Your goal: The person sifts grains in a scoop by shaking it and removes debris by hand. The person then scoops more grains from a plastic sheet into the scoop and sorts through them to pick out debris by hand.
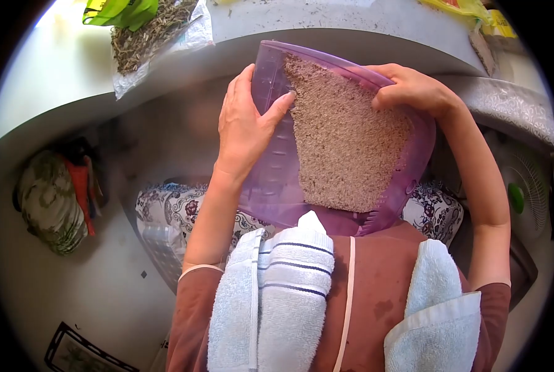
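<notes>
A see-through purple plastic tray (270,167), shaped somewhat like a dustpan, is tilted in front of my body. A broad layer of fine tan-brown grains (348,139) lies in it, reaching from the top edge down toward the lower rim. My left hand (246,124) holds the tray's left side; the thumb lies inside near the edge of the grains, the other fingers are behind. At the upper right, my right hand (410,90) is closed over the rim, with the thumb inside against the grains. Part of the right fingers is hidden behind the rim.
A pale curved counter (326,18) runs ahead, bearing a white bag of brown dry scraps (146,43) and a green packet (119,12). Yellow packaging (500,25) is at the far right. A fan (525,192) stands right; a patterned bundle (53,201) lies left.
</notes>
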Available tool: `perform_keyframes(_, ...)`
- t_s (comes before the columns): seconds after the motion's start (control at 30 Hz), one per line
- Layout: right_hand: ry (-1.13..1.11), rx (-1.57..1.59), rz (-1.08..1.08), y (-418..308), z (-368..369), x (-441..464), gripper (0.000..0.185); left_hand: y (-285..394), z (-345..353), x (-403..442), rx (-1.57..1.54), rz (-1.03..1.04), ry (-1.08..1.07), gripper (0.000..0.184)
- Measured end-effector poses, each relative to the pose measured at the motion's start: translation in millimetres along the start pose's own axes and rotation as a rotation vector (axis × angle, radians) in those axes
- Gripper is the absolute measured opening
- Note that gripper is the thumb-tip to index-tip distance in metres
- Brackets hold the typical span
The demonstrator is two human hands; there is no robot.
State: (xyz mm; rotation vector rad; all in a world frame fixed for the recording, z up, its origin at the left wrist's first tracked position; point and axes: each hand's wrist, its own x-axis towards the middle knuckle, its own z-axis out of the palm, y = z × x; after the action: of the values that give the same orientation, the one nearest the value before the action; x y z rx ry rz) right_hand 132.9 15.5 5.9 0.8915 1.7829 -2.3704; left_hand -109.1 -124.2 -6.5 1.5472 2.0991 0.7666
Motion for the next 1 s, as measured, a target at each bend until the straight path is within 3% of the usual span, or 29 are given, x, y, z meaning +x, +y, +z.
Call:
perform_keyframes(0.23,0.017,0.021,0.037,-1,-1,-4,0.061,-14,-4,-3,-0.314,-0.163,-0.177,0.064)
perform_keyframes(0.33,0.029,0.03,0.044,1,-2,-7,0.061,-20,-17,-13,-0.71,-0.345,-0.346,0.064)
perform_keyframes(0.37,0.034,0.031,0.046,0,-2,-8,0.061,-23,-19,-15,-0.745,-0.325,-0.308,0.064)
perform_keyframes(0.4,0.039,0.024,0.044,0,-3,-8,0.061,-30,-19,-14,-0.558,-0.229,-0.189,0.065)
perform_keyframes(0.5,0.013,0.009,0.021,0,0,-2,0.061,-14,-10,18,-0.439,-0.127,-0.06,0.067)
perform_keyframes(0.6,-0.023,0.016,-0.007,-1,0,2,0.062,-7,7,51,-0.369,-0.138,-0.12,0.062)
perform_keyframes(0.63,-0.022,0.026,0.002,-4,1,1,0.062,-3,8,55,-0.263,-0.09,-0.133,0.05)
perform_keyframes(0.93,0.012,0.04,0.02,-1,0,-1,0.061,-4,9,44,-0.559,-0.039,-0.198,0.066)
perform_keyframes(1.0,0.021,0.045,0.024,0,-1,-2,0.061,-2,0,39,-0.702,-0.138,-0.297,0.059)
